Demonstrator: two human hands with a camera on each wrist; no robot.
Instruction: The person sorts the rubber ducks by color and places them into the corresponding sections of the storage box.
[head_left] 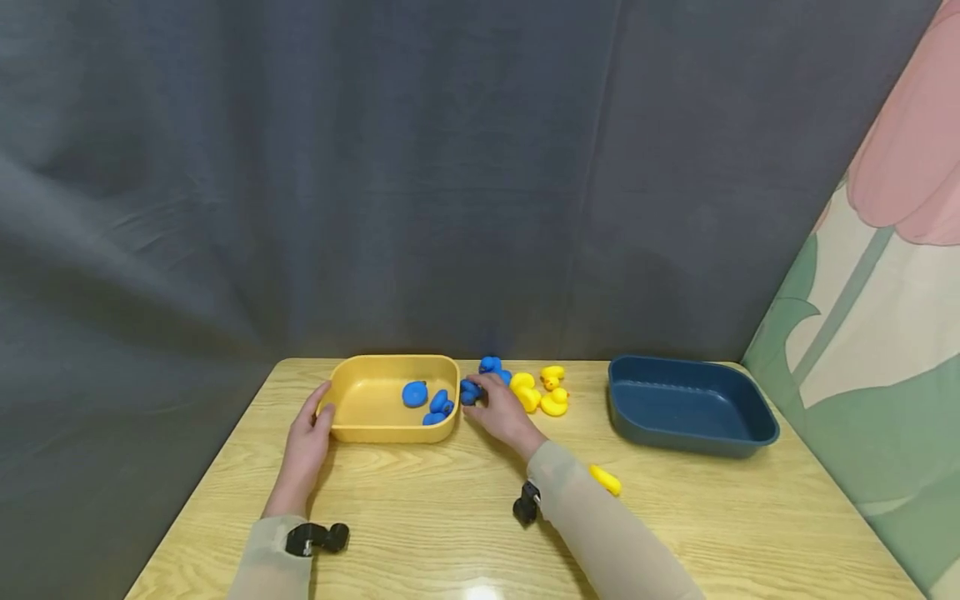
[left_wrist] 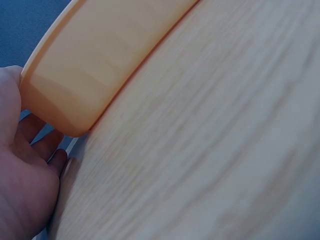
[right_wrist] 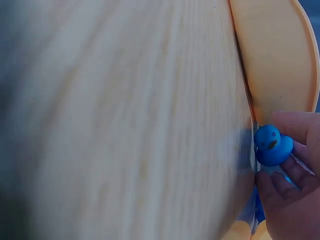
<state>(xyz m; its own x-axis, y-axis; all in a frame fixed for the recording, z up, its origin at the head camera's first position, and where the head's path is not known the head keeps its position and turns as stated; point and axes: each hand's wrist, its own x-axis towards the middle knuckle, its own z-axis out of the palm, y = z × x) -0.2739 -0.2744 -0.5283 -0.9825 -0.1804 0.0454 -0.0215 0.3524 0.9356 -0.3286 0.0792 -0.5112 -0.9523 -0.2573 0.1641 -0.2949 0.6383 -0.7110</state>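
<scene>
At the left end of the yellow tub [head_left: 390, 435], my left hand [head_left: 310, 425] grips the wall, its thumb by the rim and the other fingers round the outer side. Several blue rubber ducks [head_left: 415, 394] lie inside that tub toward its right side. My right hand [head_left: 501, 410] is just outside the tub's right wall, thumb and fingers round a blue rubber duck [right_wrist: 272, 146] low by the tabletop. In the right wrist view its face and beak show. More blue ducks [head_left: 491, 365] sit behind this hand, partly hidden by it.
Several yellow rubber ducks [head_left: 554, 403] cluster right of my right hand. Another yellow object [head_left: 605, 480] lies nearer, partly behind the right sleeve. A dark blue tub [head_left: 690, 442] stands at the right of the wooden table [head_left: 420, 517]. A grey curtain [head_left: 465, 183] hangs behind the table.
</scene>
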